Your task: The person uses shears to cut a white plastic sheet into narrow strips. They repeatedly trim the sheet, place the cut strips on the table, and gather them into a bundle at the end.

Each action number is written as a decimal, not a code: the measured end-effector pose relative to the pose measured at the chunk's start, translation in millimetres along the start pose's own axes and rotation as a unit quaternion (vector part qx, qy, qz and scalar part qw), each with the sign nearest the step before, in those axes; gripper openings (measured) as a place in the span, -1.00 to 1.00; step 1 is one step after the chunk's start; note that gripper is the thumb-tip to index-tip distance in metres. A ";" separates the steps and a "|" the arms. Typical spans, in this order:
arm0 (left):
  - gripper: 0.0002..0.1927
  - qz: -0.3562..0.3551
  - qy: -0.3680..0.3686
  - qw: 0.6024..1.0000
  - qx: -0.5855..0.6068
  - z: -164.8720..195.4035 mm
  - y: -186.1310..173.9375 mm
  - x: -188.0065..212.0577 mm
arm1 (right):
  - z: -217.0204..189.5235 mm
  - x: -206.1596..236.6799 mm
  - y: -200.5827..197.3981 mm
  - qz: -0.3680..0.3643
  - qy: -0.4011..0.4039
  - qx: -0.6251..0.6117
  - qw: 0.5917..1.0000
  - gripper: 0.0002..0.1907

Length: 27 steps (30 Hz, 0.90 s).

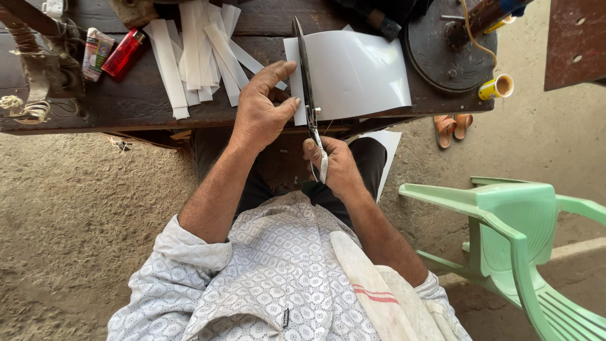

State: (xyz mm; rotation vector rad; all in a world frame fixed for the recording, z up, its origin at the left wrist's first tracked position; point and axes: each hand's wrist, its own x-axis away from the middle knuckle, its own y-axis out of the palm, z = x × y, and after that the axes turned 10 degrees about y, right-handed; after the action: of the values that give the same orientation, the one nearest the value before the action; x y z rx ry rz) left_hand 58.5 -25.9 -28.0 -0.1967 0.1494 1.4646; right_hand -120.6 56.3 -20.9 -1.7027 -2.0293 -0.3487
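My right hand (333, 165) grips the handles of long dark scissors (305, 69), whose blades run up the left edge of a white sheet (360, 72) lying on the dark wooden table (126, 101). My left hand (262, 107) rests to the left of the blades, thumb and fingers pinching the narrow strip of the sheet on that side. A pile of cut white strips (196, 50) lies on the table just left of my left hand.
A red lighter (123, 52) and a small packet (96, 53) lie at the table's left, near a metal fixture with twine (28, 104). A round black disc (449, 53) and yellow spool (496, 87) sit right. A green plastic chair (524, 246) and sandals (452, 126) stand on the sandy floor.
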 end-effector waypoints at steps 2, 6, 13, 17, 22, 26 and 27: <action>-0.42 0.002 -0.015 1.000 0.003 0.2 -0.7 -1.0 | -5.0 -2.1 1.6 -0.012 -0.003 -0.019 1.000 -0.40; -0.44 0.007 -0.004 1.000 0.013 2.7 -2.5 -2.3 | -9.1 -2.3 5.0 0.000 0.002 -0.003 1.000 -0.42; -0.26 0.034 0.011 0.999 0.036 12.8 -3.1 0.6 | 9.8 0.4 4.9 -0.024 -0.047 -0.070 0.996 -0.45; -0.19 0.052 -0.008 0.996 0.067 14.6 -6.3 1.0 | 27.6 13.1 -5.4 -0.097 -0.115 -0.120 0.981 -0.37; -0.60 -0.040 -0.006 0.995 0.087 18.2 -12.8 13.3 | 29.4 34.9 -28.8 -0.003 -0.186 -0.060 0.981 -0.47; -0.67 -0.204 -0.033 0.978 0.007 36.8 -26.2 23.1 | 16.5 37.6 -47.1 0.031 -0.256 -0.079 0.963 -0.64; -0.68 -0.241 -0.014 0.970 -0.014 42.1 -28.9 23.8 | 12.8 32.5 -49.5 0.030 -0.270 -0.095 0.958 -0.66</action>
State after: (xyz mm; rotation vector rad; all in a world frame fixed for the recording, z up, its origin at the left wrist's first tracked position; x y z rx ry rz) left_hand 88.8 3.8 9.0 -0.2177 0.0516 0.9839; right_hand -175.2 80.4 -10.6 -2.1550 -2.3704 -0.0549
